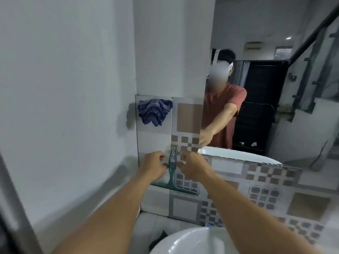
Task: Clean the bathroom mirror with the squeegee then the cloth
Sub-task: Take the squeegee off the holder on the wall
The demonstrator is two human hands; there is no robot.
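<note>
Both hands, left hand (154, 165) and right hand (190, 165), seem to pinch the hanging squeegee (172, 173); mirror (256, 88) apparently unwiped, cloth (155, 111) untouched.

A single wide-angle camera on the person's head looks forward and slightly down along both outstretched forearms, close to a tiled wall (185, 114). It faces the wall's corner, with a plain white wall (64, 88) on the left, the mirror (275, 88) to the right and the rim of a white sink (192, 239) at the bottom edge. The wide lens bends straight lines near the frame's edges.
</note>
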